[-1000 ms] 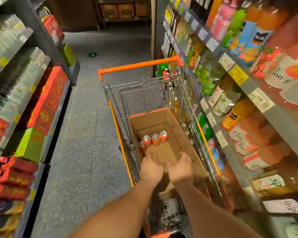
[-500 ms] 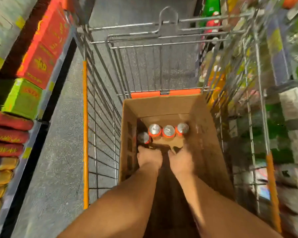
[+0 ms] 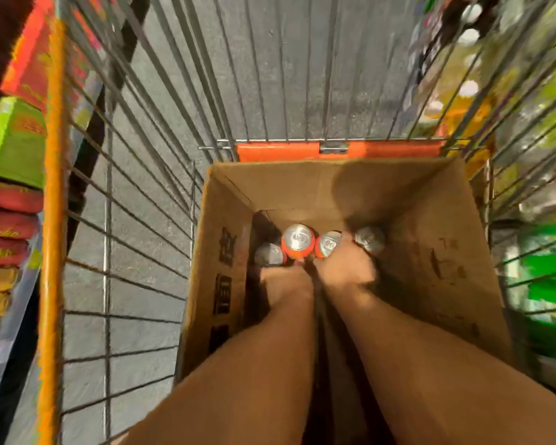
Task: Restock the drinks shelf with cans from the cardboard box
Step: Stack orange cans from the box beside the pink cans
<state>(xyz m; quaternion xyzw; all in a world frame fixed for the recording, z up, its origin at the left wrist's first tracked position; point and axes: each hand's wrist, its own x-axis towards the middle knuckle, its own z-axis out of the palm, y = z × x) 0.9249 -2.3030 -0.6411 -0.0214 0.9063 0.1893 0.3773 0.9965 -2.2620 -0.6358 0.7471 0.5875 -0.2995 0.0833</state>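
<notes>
Both hands, left (image 3: 284,281) and right (image 3: 345,263), now lowered onto cans (image 3: 298,241) at cardboard box (image 3: 430,252) far edge; grip cannot be told. Pickup judged imminent.

An open brown cardboard box (image 3: 430,252) printed with dark characters holds four upright orange aluminium cans with silver tops (image 3: 298,240), three in a row along its twelve o'clock wall, the fourth toward nine o'clock.
</notes>
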